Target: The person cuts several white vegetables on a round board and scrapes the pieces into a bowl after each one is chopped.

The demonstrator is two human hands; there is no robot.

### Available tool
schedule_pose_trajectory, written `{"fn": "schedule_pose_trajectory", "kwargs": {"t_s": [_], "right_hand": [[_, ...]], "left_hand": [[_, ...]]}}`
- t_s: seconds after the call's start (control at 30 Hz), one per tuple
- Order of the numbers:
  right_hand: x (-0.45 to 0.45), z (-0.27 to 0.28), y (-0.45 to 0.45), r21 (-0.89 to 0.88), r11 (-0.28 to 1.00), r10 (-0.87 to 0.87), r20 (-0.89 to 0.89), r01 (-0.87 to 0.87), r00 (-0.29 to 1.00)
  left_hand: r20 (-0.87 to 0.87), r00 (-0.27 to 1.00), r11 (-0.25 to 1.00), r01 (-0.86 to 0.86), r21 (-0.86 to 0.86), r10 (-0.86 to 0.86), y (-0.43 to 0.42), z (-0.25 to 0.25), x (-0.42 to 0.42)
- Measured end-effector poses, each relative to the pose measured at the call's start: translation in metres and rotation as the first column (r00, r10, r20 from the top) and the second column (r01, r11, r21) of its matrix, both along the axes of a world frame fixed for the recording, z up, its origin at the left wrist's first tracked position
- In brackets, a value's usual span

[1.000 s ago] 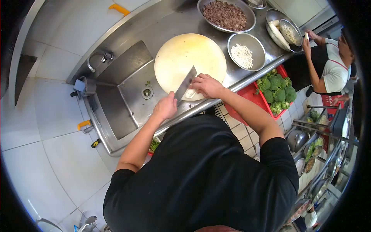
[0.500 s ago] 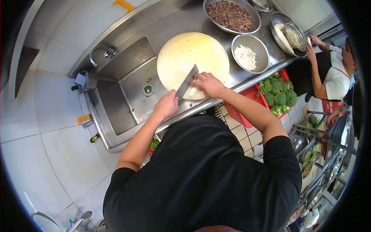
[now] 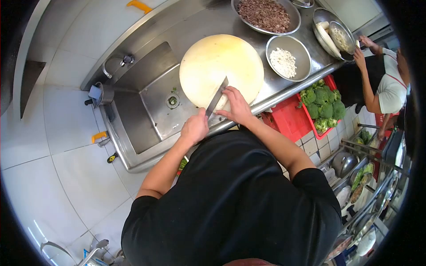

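Note:
My left hand [image 3: 195, 127] is closed round the handle of a cleaver [image 3: 217, 98]. The blade angles up and to the right over the near part of a round, cream cutting board [image 3: 213, 57]. Just right of the blade lies a pale white vegetable piece [image 3: 221, 102], whose exact kind I cannot make out. My right hand [image 3: 237, 105] steadies it against the board, thumb on the near side and fingers on the far side. A steel bowl [image 3: 303, 70] of small chopped white pieces [image 3: 283, 61] stands right of the board.
Left of the board is a steel sink [image 3: 153, 113]. Behind stands a bowl of chopped reddish-brown pieces [image 3: 265, 15]; farther right, a bowl holds long white pieces [image 3: 327, 37]. Broccoli [image 3: 321, 104] fills a red crate below the counter edge. A co-worker [image 3: 381, 80] stands at right.
My right hand has opened its grip wider round the white piece, with the thumb now toward the near side. The cleaver stands slightly steeper. The camera view has shifted a little.

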State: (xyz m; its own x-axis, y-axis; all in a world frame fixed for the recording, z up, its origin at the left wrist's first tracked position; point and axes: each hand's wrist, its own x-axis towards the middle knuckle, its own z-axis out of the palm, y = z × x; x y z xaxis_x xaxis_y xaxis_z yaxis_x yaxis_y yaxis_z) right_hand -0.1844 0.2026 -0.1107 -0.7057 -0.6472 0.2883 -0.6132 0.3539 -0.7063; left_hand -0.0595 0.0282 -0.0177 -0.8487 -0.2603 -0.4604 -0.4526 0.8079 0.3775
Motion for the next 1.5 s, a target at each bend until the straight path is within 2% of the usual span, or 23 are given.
{"fn": "schedule_pose_trajectory", "kwargs": {"t_s": [0.13,0.23,0.33,0.43,0.53,0.63,0.73,0.83,0.93,1.03,1.13,1.23,1.33,1.5], "right_hand": [[-0.008,0.013,0.007,-0.068,0.997,0.016,-0.132,-0.026,0.991],[-0.02,0.007,0.004,-0.05,0.984,0.16,-0.157,-0.17,0.975],[-0.023,0.01,0.003,-0.083,0.981,0.161,-0.17,-0.177,0.972],[-0.026,0.007,0.004,-0.081,0.981,0.157,-0.183,-0.174,0.97],[-0.026,0.003,0.005,-0.094,0.983,0.141,-0.182,-0.16,0.973],[-0.026,-0.001,0.005,-0.106,0.983,0.129,-0.175,-0.149,0.976],[-0.026,-0.001,0.007,-0.11,0.985,0.114,-0.185,-0.136,0.976],[-0.026,-0.002,0.008,-0.105,0.983,0.132,-0.147,-0.148,0.98],[-0.027,-0.006,0.009,-0.097,0.986,0.122,-0.153,-0.137,0.981],[-0.027,-0.012,0.008,-0.112,0.989,0.078,-0.122,-0.092,0.989],[-0.025,-0.012,0.009,-0.098,0.993,0.056,-0.105,-0.066,0.993],[-0.025,-0.011,0.009,-0.149,0.985,0.064,-0.116,-0.081,0.991],[-0.025,-0.013,0.01,-0.147,0.986,0.062,-0.115,-0.079,0.991],[-0.027,-0.014,0.011,-0.139,0.99,0.013,-0.15,-0.034,0.989]], "left_hand": [[-0.016,1.0,1.0,0.016,-0.013,-0.016,0.001,-0.001,-0.001],[-0.024,1.0,0.999,0.018,-0.044,-0.019,0.007,0.001,-0.003],[-0.002,1.0,0.998,0.022,-0.052,-0.022,0.007,0.003,-0.007],[-0.009,0.999,0.996,0.05,-0.074,-0.05,0.007,0.012,-0.007],[-0.026,0.999,0.999,0.04,-0.022,-0.04,0.009,0.032,-0.001],[0.069,0.996,0.996,0.062,-0.068,-0.057,0.012,0.042,-0.001],[0.073,0.997,0.998,0.016,-0.055,-0.011,0.021,0.007,-0.011],[0.094,0.996,0.998,0.008,-0.058,-0.002,0.025,0.002,-0.025],[0.033,0.999,0.999,0.015,-0.032,-0.014,0.019,-0.002,-0.028],[-0.048,0.997,0.998,0.056,-0.015,-0.057,0.015,-0.003,-0.036],[-0.032,0.998,0.998,0.051,-0.023,-0.052,0.016,0.015,-0.034],[-0.066,0.99,0.992,0.119,-0.051,-0.122,0.014,0.027,-0.017],[0.091,0.995,0.998,0.042,-0.048,-0.038,0.026,0.016,-0.019],[0.033,0.999,0.999,0.036,-0.03,-0.035,0.032,-0.006,-0.043]]}}
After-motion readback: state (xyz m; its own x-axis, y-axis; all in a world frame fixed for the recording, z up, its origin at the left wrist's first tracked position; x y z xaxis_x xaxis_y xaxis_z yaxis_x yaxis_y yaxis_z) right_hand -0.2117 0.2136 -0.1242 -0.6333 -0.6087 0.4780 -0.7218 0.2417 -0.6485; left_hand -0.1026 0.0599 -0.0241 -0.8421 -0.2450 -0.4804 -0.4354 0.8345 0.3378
